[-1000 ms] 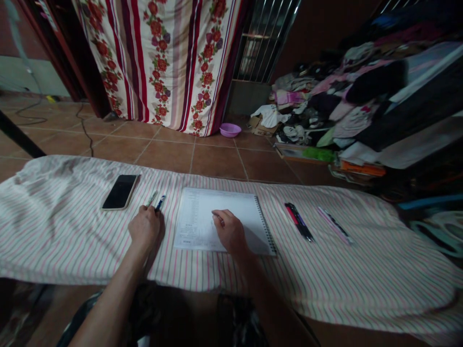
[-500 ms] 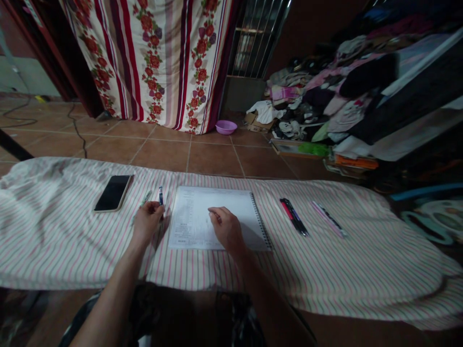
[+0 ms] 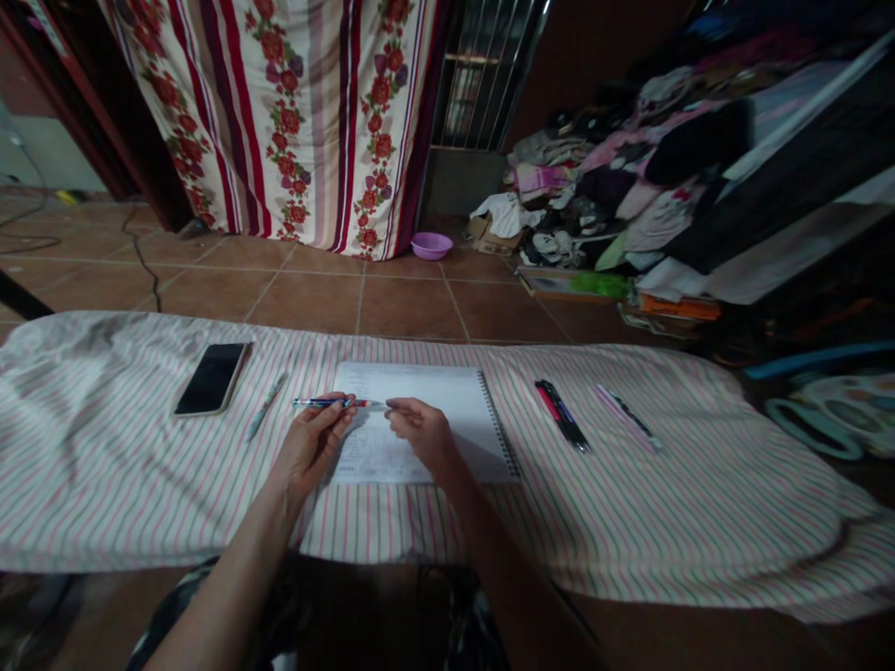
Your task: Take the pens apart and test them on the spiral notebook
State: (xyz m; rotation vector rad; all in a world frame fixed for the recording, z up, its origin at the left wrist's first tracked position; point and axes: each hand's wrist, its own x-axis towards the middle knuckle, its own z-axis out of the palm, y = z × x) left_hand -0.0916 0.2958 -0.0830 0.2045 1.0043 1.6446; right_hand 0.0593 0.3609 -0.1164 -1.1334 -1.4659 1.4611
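My left hand (image 3: 323,433) pinches a slim pen (image 3: 328,403) with a blue, white and red barrel, held level over the notebook's left part. The pen's pale tip points right, toward my right hand (image 3: 423,431). There the fingers are bent, with thumb and forefinger slightly apart right at the tip; no clear grip shows. Below both hands lies an open spiral notebook (image 3: 447,387), its coil on the right and print down the left of the page. A pale patterned pen (image 3: 267,407) rests on the cloth left of my left hand.
A phone (image 3: 212,379) lies at the left on the striped cloth (image 3: 419,522). Red and black pens (image 3: 561,417) and a pink and a dark pen (image 3: 627,417) lie to the right. Beyond are a floral curtain (image 3: 314,121), a purple basin (image 3: 432,245) and piled clothes (image 3: 601,177).
My left hand has lifted the blue pen from beside the notebook, turned it level and moved it right. My right hand has shifted slightly left toward its tip.
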